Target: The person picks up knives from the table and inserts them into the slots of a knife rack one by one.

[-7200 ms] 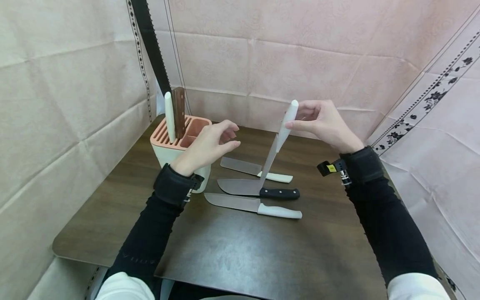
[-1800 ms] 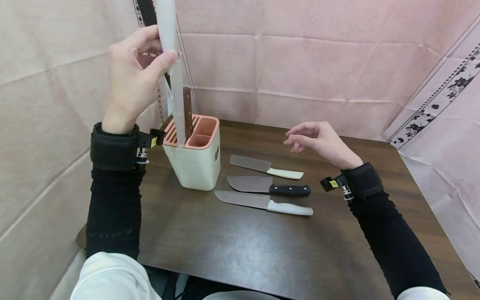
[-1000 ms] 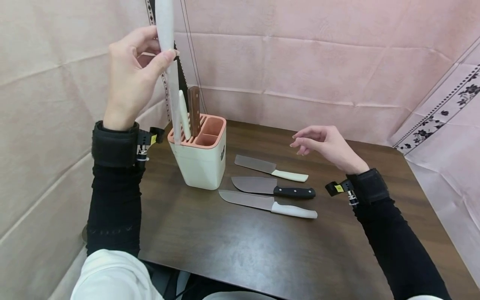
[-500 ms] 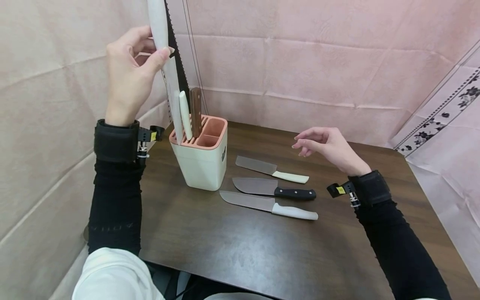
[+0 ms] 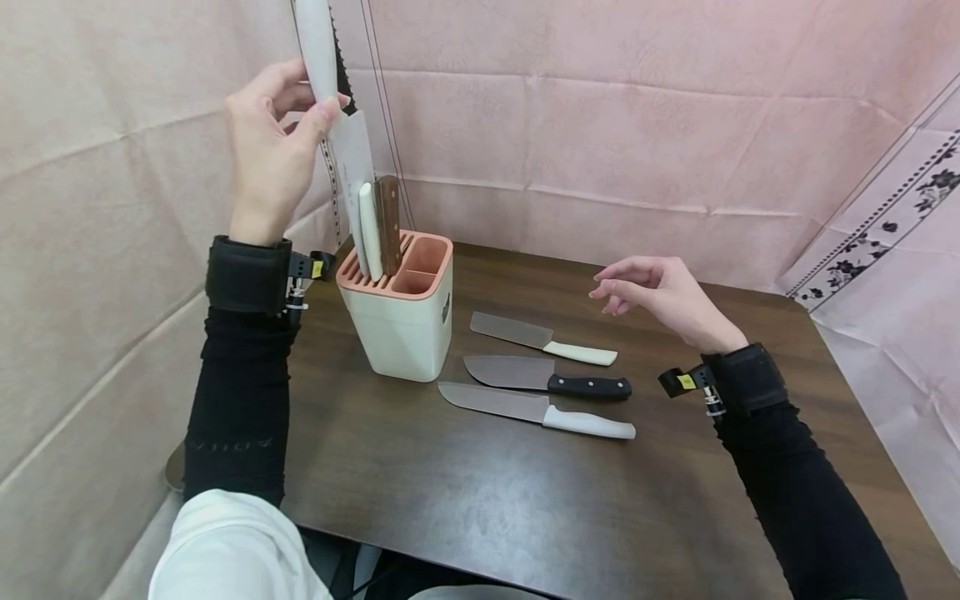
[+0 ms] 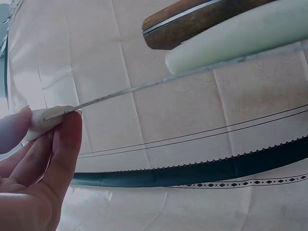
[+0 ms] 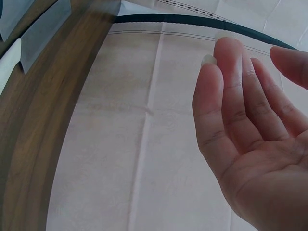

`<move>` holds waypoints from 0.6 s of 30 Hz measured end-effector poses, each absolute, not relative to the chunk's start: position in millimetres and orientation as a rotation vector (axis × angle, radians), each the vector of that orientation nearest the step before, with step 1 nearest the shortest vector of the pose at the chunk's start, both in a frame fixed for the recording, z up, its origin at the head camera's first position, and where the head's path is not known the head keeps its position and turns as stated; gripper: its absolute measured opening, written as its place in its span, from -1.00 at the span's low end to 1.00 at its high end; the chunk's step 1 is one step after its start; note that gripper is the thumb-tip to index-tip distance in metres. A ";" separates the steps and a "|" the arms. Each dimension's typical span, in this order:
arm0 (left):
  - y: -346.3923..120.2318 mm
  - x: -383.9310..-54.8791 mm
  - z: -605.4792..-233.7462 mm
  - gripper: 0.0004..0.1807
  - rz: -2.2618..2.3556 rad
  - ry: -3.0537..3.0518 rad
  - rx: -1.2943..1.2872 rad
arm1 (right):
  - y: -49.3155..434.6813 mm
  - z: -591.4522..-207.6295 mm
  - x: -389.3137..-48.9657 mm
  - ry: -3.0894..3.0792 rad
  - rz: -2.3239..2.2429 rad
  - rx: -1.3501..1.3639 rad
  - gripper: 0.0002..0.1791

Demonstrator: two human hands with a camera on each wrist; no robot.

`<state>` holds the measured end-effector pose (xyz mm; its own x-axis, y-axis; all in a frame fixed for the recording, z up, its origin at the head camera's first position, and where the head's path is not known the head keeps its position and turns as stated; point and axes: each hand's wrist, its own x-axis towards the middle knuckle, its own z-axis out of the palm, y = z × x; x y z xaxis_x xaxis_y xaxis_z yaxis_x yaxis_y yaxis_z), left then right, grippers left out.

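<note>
Head view: left hand grips a white-handled knife.

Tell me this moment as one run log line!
left hand: pinches white-handled metal knife, point down at pale-green, peach-topped knife block | tip in slot: unclear | right hand: relaxed, empty

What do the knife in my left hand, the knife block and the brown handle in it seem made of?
Held knife: handle smooth, white, probably plastic; blade likely metal, thin and pale gray, though its finish is hard to judge. Knife block: probably plastic, matte, with evenly pale-green walls. Brown handle: likely wood, fairly dull, from its mottled grain, with a shiny metal strip.
</note>
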<state>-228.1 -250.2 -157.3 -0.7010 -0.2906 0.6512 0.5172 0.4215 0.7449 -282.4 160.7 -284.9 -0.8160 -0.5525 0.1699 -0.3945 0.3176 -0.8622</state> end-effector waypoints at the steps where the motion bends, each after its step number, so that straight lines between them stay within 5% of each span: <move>1: -250.6 -229.2 -158.0 -0.68 -1.345 -1.923 -0.188 | 160.9 -285.2 -282.6 2.418 -1.514 -0.877 -0.72; 18: -261.4 -244.5 -180.1 -0.61 -1.247 -2.152 -0.061 | 164.5 -290.3 -281.6 2.402 -1.528 -0.897 -0.73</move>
